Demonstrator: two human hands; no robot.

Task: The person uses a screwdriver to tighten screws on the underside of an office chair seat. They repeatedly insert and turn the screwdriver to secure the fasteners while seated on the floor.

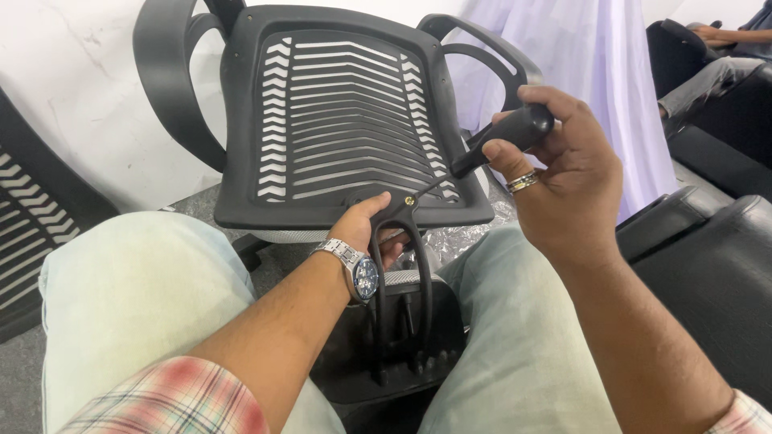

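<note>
A black plastic chair back (346,120) with slotted ribs and two armrests leans against the wall in front of me. My right hand (563,177) grips the black handle of a screwdriver (503,138), its shaft angled down-left to a brass screw (410,198) at the back's lower edge. My left hand (371,231), with a wristwatch on its wrist, holds the black bracket (402,265) that joins the back to the part between my knees.
Another slotted chair back (32,225) stands at the left. Black seat cushions (708,257) lie at the right. A seated person's legs (708,76) show at top right, beside a pale cloth (595,72). My knees flank the bracket.
</note>
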